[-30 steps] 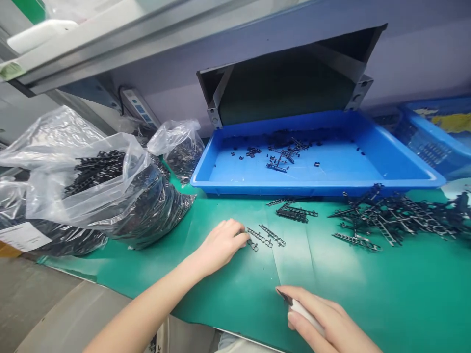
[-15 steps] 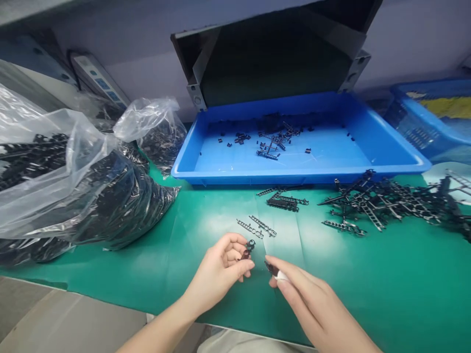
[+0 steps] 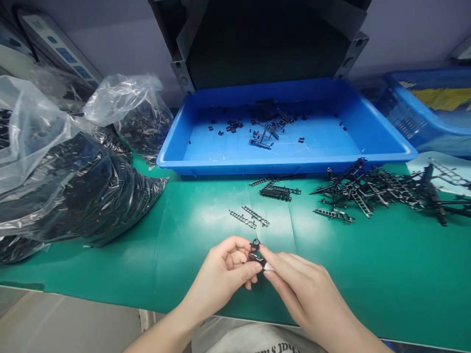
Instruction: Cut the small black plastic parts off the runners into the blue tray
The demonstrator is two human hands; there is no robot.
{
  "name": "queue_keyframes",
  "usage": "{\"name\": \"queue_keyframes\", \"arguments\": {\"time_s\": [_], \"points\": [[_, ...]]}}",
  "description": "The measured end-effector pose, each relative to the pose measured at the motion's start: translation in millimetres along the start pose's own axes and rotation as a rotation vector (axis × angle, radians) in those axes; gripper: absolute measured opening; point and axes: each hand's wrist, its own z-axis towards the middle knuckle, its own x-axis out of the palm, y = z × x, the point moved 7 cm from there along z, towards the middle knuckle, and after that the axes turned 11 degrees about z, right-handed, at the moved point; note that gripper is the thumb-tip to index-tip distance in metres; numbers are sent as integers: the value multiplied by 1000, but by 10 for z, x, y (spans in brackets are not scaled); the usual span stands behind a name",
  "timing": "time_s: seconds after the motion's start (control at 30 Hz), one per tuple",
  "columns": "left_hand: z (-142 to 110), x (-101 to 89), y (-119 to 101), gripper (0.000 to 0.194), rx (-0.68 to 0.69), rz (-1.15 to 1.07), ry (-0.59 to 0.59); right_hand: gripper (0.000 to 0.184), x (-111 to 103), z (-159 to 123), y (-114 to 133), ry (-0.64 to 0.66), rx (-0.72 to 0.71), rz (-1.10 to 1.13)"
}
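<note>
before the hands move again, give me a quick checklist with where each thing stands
1. Left hand holding the small black part: ok
2. Right hand gripping the white-handled tool: ok
3. Left thumb clear of the tool's tip: cannot tell, too crowded there
4. Two loose black frames apart from both hands: ok
5. Black heap clear of the right hand: ok
6. Blue tray free of loose pieces: not ok, some lie inside

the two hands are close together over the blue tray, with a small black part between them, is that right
Not quite: in the head view, the left hand and right hand are over the green mat, nearer than the blue tray. The rest stands: they are close together, with a small black part between them.
</note>
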Motion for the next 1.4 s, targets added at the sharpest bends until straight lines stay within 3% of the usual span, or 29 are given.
{"name": "queue_keyframes", "arguments": {"time_s": [0.33,0.63,0.8,0.87,0.93,1.03,1.13,1.3,1.4], "points": [[17,10,-9,17,-6,67,-59,35,-3,26,-12,25,18,9],[16,17,6,15,-32,99,-92,34,8,-1,-5,-125,4,-8],[52,22,52,17,-15,135,-31,34,-33,-8,-39,-174,14,-7],[100,-50,-7,13,55,286,-28,34,-77,-24,-83,-201,53,27],[166,-179,-150,4,183,566,-110,34,-109,-40,-125,-210,102,70],[283,-288,-388,9,395,1003,-225,33,-119,-56,-157,-199,155,100],[427,-266,-450,11,481,1265,-185,33,-85,-68,-167,-163,172,120],[467,-229,-402,4,467,1350,-145,33,-53,-82,-204,-130,196,138],[355,-208,-360,8,413,1230,-120,34,-41,-74,-215,-114,211,160]]}}
